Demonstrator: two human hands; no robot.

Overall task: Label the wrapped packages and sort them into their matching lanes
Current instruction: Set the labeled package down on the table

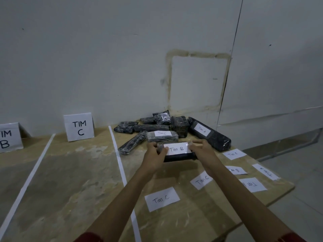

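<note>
Packages wrapped in dark plastic point(158, 128) lie heaped on the table point(70, 172) against the wall, right of the "TIM C" sign point(79, 127). Just before the heap, the left hand point(155, 153) and right hand point(201, 151) clamp fingers on both ends of one package point(180, 157), pressing its "Tim B" label point(177, 148).

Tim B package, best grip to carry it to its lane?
Grip the Tim B package by its two short ends, coming from the near side, as the left hand and right hand do now. It is a long flat block with its label on top; end grips probably keep that readable.
</note>
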